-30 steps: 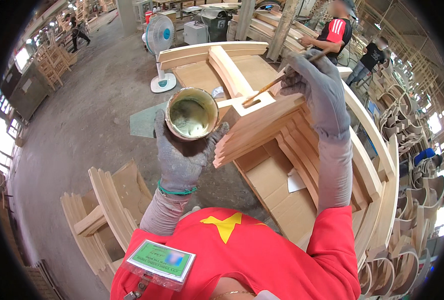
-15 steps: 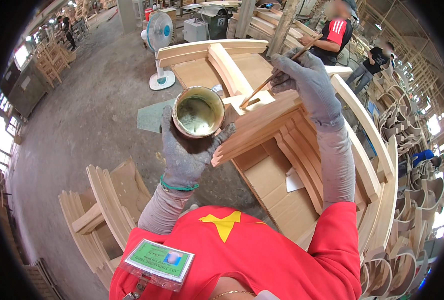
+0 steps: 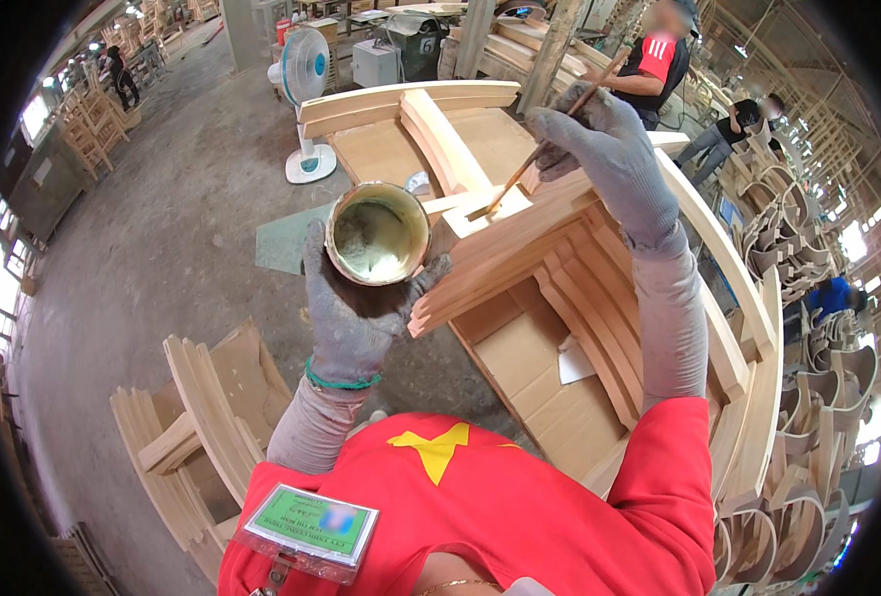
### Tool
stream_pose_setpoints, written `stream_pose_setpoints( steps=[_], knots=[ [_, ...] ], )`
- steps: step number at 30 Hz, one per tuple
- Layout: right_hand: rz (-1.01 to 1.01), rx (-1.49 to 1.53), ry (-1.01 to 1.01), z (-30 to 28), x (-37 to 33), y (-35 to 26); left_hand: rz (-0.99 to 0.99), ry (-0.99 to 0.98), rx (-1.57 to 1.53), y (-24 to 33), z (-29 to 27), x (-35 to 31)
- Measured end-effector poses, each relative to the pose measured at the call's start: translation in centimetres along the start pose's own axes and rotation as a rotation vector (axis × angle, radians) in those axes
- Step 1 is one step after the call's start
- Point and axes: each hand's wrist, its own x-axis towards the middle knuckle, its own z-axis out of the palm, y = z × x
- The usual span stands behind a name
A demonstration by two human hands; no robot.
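Note:
My gloved left hand (image 3: 351, 323) is closed around an open round can (image 3: 344, 260), tilted so its pale-coated inside shows; a little whitish stuff lies in it. In my gloved right hand (image 3: 607, 159) is a thin wooden stick (image 3: 526, 167), pinched between the fingers and slanting down to the left. Its lower tip is at a slot (image 3: 477, 213) cut in the end of a pale wooden piece (image 3: 452, 202). Just below the right hand lies a row of stacked reddish-brown wooden pieces (image 3: 505, 260), whose near end is close to the left hand's fingers.
Curved wooden parts (image 3: 421, 91) lie on a cardboard-covered surface (image 3: 545, 417). More curved parts (image 3: 212, 397) stand at the lower left. A fan (image 3: 306, 70) is beyond the can. At the upper right a person (image 3: 659, 65) works; stacked curved pieces (image 3: 818, 397) line the right side.
The stick's tip has shifted from the left side of the slot to the slot itself. The whole view has moved slightly; both hands keep their holds.

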Motion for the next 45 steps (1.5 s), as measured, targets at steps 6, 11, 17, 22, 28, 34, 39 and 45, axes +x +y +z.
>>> stream_pose_setpoints(
  steps=[6,11,17,22,28,34,39,45],
  knots=[
    [-0.029,0.021,-0.027,0.8,0.3,-0.5,-0.013,0.08,0.09,0.1,-0.3,0.1],
    [-0.008,-0.019,-0.048,0.5,0.4,-0.5,-0.026,-0.003,-0.022,0.1,-0.8,0.1],
    [-0.003,0.008,-0.099,1.4,0.3,-0.1,0.002,0.06,0.101,0.1,-1.1,0.2],
    [-0.038,-0.096,-0.214,1.9,0.5,1.2,-0.04,0.039,0.033,0.1,-1.0,0.2],
    [-0.077,-0.309,-0.226,1.0,0.8,0.3,-0.135,-0.073,-0.062,0.6,-0.7,0.3],
    [0.055,-0.018,-0.215,2.2,0.4,0.5,-0.048,0.04,0.001,0.3,-0.6,0.2],
    [0.051,-0.166,-0.16,0.6,1.1,1.3,0.005,-0.009,0.132,0.0,-0.9,0.5],
    [0.081,0.003,-0.279,1.7,0.7,-0.4,-0.066,0.02,0.033,0.6,-1.7,0.5]
  ],
)
